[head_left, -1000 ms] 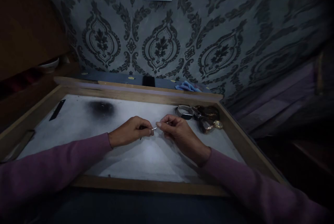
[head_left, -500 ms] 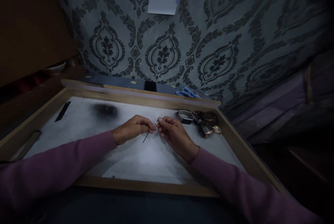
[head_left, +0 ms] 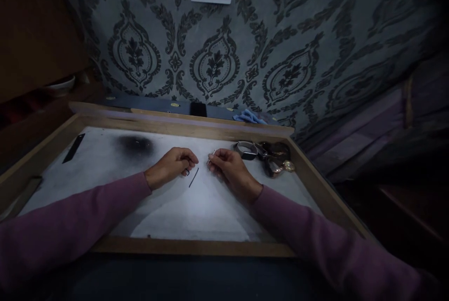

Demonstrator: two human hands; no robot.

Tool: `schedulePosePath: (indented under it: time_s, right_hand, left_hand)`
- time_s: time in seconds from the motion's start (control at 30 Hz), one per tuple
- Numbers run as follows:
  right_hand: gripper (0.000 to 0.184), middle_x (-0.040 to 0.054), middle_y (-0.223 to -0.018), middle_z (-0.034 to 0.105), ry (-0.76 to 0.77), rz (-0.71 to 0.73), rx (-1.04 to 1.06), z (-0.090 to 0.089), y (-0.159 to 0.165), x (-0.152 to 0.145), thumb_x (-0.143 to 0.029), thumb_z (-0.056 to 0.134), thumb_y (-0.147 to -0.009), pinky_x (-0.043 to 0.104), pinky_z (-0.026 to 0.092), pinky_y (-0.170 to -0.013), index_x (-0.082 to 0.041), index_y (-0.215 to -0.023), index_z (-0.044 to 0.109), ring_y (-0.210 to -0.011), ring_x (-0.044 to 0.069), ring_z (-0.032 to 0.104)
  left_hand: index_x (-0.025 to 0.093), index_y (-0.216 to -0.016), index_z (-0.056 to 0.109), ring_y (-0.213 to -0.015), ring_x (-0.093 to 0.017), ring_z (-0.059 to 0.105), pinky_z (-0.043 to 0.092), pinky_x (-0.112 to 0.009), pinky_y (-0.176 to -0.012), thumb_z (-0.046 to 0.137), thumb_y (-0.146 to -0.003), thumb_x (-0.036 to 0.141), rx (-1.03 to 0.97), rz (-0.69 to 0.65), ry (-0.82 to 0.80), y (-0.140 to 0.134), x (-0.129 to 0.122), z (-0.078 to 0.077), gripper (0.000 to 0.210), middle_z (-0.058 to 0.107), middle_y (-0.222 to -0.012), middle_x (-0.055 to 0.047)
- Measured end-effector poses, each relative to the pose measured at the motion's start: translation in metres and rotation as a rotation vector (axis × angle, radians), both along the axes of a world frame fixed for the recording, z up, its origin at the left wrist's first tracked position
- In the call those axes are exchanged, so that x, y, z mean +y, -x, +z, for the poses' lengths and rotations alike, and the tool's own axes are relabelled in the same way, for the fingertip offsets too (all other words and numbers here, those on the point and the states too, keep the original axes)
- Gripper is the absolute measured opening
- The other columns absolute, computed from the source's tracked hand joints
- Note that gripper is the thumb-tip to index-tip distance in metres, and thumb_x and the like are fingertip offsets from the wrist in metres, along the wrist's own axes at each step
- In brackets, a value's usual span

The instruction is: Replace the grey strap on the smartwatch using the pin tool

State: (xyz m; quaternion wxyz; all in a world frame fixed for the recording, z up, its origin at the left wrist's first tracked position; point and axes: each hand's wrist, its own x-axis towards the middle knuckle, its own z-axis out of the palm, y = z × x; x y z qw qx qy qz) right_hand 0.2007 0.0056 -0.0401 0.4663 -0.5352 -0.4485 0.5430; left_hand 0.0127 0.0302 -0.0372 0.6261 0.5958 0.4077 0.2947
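My left hand (head_left: 173,165) is over the white board, its fingers curled in a loose pinch. A small dark curved piece (head_left: 187,173) shows just under those fingertips; whether they grip it is unclear. Beside them a thin dark stick (head_left: 193,177) lies slanted on the white surface, apart from both hands. My right hand (head_left: 233,170) pinches a small shiny metal piece (head_left: 213,152) between thumb and forefinger. Its exact kind is too small to tell. There is a gap between the two hands.
A wooden rim (head_left: 196,247) surrounds the white board (head_left: 168,221). At the back right are a watch (head_left: 248,150), dark bands and a round gold-coloured watch (head_left: 288,166). A flat black strip (head_left: 73,148) lies left. Beyond the rim are a black phone-like object (head_left: 198,110) and a blue cloth (head_left: 249,116).
My hands have moved apart; before, they met at the small metal piece. The thin dark stick now shows whole between them. The view has tilted slightly down.
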Motion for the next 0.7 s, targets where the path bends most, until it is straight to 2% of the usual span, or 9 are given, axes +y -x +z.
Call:
schedulePosePath:
  time_s: [0.3,0.57,0.7]
  right_hand:
    - [0.034,-0.0015,-0.05,0.059,-0.102,0.004,-0.108,-0.0016,0.0003,0.0002,-0.043,0.078,-0.066,0.02,0.032,-0.038,-0.019,-0.063,0.054,-0.042,0.009,0.047]
    - [0.029,-0.0021,-0.053,0.058,-0.165,0.034,-0.176,-0.0062,0.0005,-0.0035,-0.043,0.071,-0.072,0.02,0.032,-0.038,-0.019,-0.068,0.055,-0.042,0.008,0.044]
    - [0.032,-0.0041,-0.053,0.051,-0.254,0.063,-0.245,-0.0079,-0.0017,-0.0067,-0.046,0.068,-0.075,0.022,0.032,-0.039,-0.02,-0.067,0.054,-0.043,0.009,0.041]
  left_hand:
    - [0.012,-0.08,0.064,-0.057,-0.008,0.052,0.043,-0.018,-0.052,0.053,-0.066,0.008,0.027,0.0,0.008,0.0001,-0.0008,0.0009,0.018,0.06,-0.071,-0.001]
    - [0.013,-0.078,0.064,-0.055,-0.007,0.05,0.042,-0.016,-0.049,0.051,-0.067,0.007,0.02,-0.005,-0.007,-0.0003,-0.0005,0.0012,0.018,0.059,-0.068,0.0]
    - [0.012,-0.079,0.064,-0.056,-0.008,0.051,0.043,-0.017,-0.05,0.053,-0.067,0.009,0.016,-0.019,-0.014,0.0005,0.0001,0.0007,0.017,0.059,-0.069,0.0]
